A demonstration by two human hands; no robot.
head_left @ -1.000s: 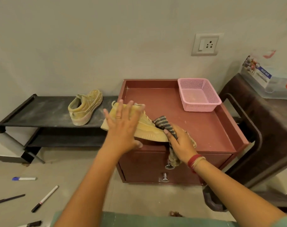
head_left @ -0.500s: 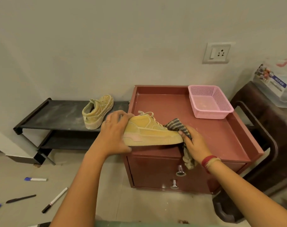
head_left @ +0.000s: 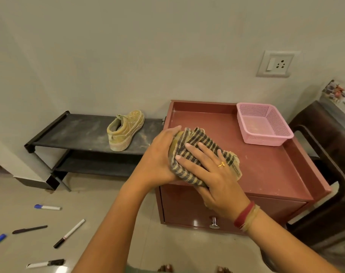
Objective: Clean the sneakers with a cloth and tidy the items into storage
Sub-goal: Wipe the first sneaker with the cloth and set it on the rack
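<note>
Head view: left hand [head_left: 159, 154] gripped the sneaker [head_left: 174, 144] over the front-left corner of the bench [head_left: 266, 170]. Right hand [head_left: 211, 174] pressed flat-fingered on the striped cloth [head_left: 203, 140] draping it. Second sneaker [head_left: 126, 130] sat on the shoe rack [head_left: 79, 133].

The cloth [head_left: 199, 142] is striped grey and tan, the sneaker [head_left: 175, 143] tan, the basket [head_left: 266, 139] pink, the cabinet [head_left: 270, 174] reddish-brown.

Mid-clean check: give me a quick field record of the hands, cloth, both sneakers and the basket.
left hand: grips sneaker at cabinet's front left edge
right hand: fingers straight, pressing cloth over that sneaker
sneaker: mostly covered by cloth
second sneaker: on rack, no hand on it
basket: cabinet top, back right
pens: scattered on floor
</note>
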